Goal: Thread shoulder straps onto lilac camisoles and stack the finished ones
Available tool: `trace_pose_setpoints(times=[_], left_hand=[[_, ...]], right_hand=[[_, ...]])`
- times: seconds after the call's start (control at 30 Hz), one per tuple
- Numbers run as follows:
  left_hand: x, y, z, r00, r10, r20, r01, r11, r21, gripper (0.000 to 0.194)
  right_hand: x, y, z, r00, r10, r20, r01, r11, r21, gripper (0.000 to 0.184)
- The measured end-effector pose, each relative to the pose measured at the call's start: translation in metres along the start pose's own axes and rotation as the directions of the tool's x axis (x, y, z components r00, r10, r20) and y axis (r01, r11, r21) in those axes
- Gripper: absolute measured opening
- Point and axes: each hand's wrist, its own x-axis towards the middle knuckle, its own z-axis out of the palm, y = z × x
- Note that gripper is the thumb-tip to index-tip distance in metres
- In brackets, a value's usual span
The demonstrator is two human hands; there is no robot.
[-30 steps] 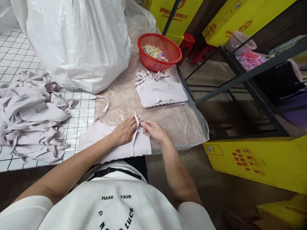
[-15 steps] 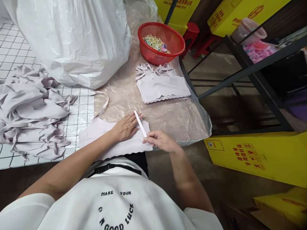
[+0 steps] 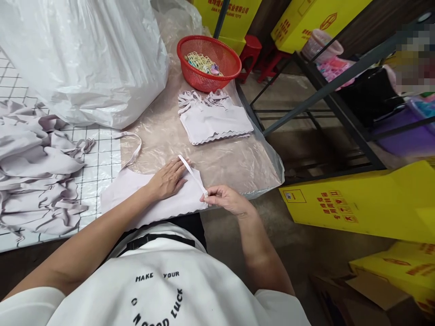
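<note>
A pale lilac strappy garment lies flat at the table's front edge. My left hand rests on it, fingers stretched out. One thin strap runs from beside the left fingertips down to my right hand, which pinches it at the garment's right end. The other strap curls loose on the plastic to the left. Farther back sits a neat stack of similar garments, their straps bunched at the far side. A rumpled heap of the same garments spreads on the left.
A large white plastic bag stands at the back left. Behind the stack is a red basket holding small pale pieces. Clear plastic sheeting covers the table's right part. A dark metal rack and yellow boxes stand on the right.
My right hand has drawn the strap from near the left fingertips down toward the garment's right front corner. The left hand stays flat on the cloth. The view has shifted slightly.
</note>
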Motion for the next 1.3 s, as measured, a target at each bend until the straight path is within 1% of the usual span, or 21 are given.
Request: trace_pose_setpoints(times=[0.1, 0.33, 0.53, 0.67, 0.77, 0.87, 0.9, 0.97, 1.0, 1.03, 1.1, 1.17, 1.2, 1.23, 1.3], left_hand=[[0.000, 0.000, 0.001, 1.000, -0.004, 0.002, 0.004, 1.000, 0.004, 0.056], [-0.001, -0.002, 0.001, 1.000, -0.007, 0.022, 0.007, 1.000, 0.019, 0.059], [0.001, 0.001, -0.003, 0.999, -0.013, 0.040, 0.012, 1.000, 0.026, 0.058], [0.002, 0.001, -0.002, 0.999, -0.015, 0.030, 0.015, 1.000, 0.011, 0.056], [0.002, -0.002, -0.004, 1.000, -0.006, 0.002, 0.006, 0.999, -0.034, 0.047], [0.003, -0.002, -0.014, 0.998, -0.014, -0.056, 0.009, 0.996, -0.092, 0.032], [0.003, -0.001, -0.019, 0.995, -0.043, -0.086, 0.034, 0.994, -0.107, 0.030], [0.005, 0.005, -0.031, 0.978, -0.152, -0.141, 0.130, 0.980, -0.153, 0.027], [0.006, 0.009, -0.038, 0.964, -0.222, -0.148, 0.190, 0.960, -0.204, 0.026], [0.008, 0.014, -0.044, 0.947, -0.293, -0.129, 0.249, 0.927, -0.281, 0.025], [0.013, 0.023, -0.055, 0.919, -0.394, -0.010, 0.342, 0.811, -0.474, 0.029], [0.019, 0.029, -0.061, 0.894, -0.429, 0.127, 0.408, 0.665, -0.626, 0.034], [0.021, 0.030, -0.062, 0.882, -0.438, 0.172, 0.431, 0.606, -0.669, 0.035], [0.022, 0.030, -0.063, 0.871, -0.450, 0.196, 0.447, 0.563, -0.696, 0.035], [0.023, 0.029, -0.062, 0.854, -0.483, 0.195, 0.458, 0.519, -0.722, 0.034]], right_hand=[[-0.002, 0.004, -0.001, 1.000, 0.019, 0.001, -0.019, 0.999, 0.028, 0.037], [-0.008, 0.013, -0.004, 0.999, 0.038, 0.028, -0.038, 0.999, -0.005, 0.037], [-0.011, 0.018, -0.006, 0.998, 0.059, 0.025, -0.058, 0.998, -0.026, 0.039], [-0.011, 0.018, -0.005, 0.998, 0.063, 0.007, -0.062, 0.997, -0.044, 0.043], [-0.008, 0.015, -0.003, 0.999, 0.015, -0.052, -0.018, 0.998, -0.060, 0.044], [0.004, 0.008, -0.002, 0.981, -0.089, -0.173, 0.082, 0.996, -0.046, 0.044], [0.011, 0.004, -0.001, 0.967, -0.129, -0.219, 0.125, 0.992, -0.034, 0.044], [0.027, -0.003, 0.003, 0.930, -0.197, -0.309, 0.205, 0.979, -0.007, 0.044], [0.036, -0.007, 0.005, 0.910, -0.221, -0.350, 0.238, 0.971, 0.005, 0.044], [0.045, -0.011, 0.008, 0.893, -0.238, -0.383, 0.265, 0.964, 0.018, 0.044], [0.061, -0.018, 0.015, 0.873, -0.256, -0.414, 0.300, 0.953, 0.043, 0.043], [0.072, -0.024, 0.022, 0.865, -0.276, -0.418, 0.327, 0.943, 0.055, 0.042], [0.077, -0.026, 0.024, 0.864, -0.287, -0.413, 0.337, 0.940, 0.054, 0.041], [0.080, -0.028, 0.027, 0.863, -0.298, -0.408, 0.345, 0.937, 0.046, 0.040], [0.084, -0.029, 0.029, 0.862, -0.316, -0.397, 0.354, 0.935, 0.024, 0.040]])
